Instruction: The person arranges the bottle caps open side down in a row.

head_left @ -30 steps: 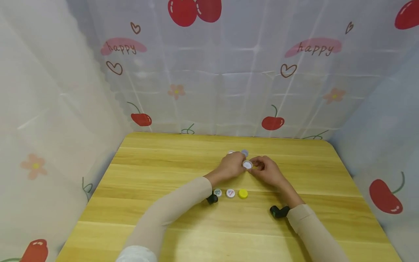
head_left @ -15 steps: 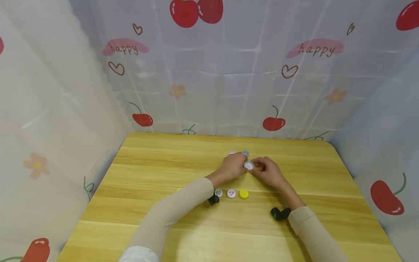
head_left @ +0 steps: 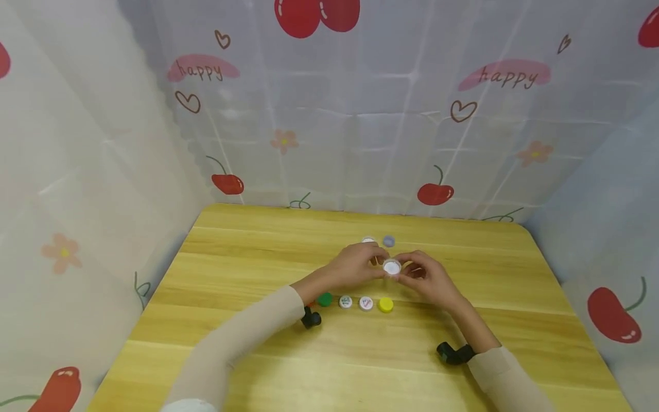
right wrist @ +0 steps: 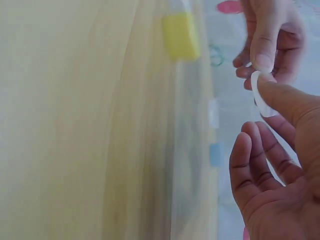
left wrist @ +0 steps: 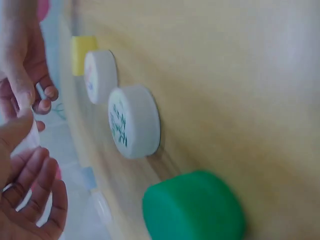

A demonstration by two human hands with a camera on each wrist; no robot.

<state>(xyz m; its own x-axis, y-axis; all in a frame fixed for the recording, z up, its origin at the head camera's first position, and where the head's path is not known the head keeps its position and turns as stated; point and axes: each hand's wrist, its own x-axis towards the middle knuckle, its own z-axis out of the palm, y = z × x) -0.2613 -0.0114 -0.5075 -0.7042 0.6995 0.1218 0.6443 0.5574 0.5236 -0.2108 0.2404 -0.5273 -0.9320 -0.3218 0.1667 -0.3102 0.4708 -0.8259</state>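
Observation:
A small round white cap point(head_left: 392, 267), hollow side up in the head view, is held above the table between both hands. My right hand point(head_left: 428, 280) pinches its right edge with thumb and fingers. On its left edge lies the thumb of my left hand point(head_left: 352, 266), whose other fingers are spread apart. In the right wrist view the white cap point(right wrist: 261, 95) appears edge-on by the right thumb. Nearer me lies a row of caps: green point(head_left: 325, 299), white with green print point(head_left: 345, 302), white with pink print point(head_left: 366, 303) and yellow point(head_left: 385, 305).
Behind the hands lie a whitish cap point(head_left: 368, 240), partly covered by the left hand, and a bluish cap point(head_left: 388, 241). Black wrist cameras point(head_left: 453, 353) hang under both forearms. A printed curtain point(head_left: 350, 143) encloses the back and sides of the wooden table point(head_left: 247, 240).
My left hand has shifted left and its fingers have spread, uncovering the bluish cap and the green cap. The white cap has come slightly toward me, still in my right hand.

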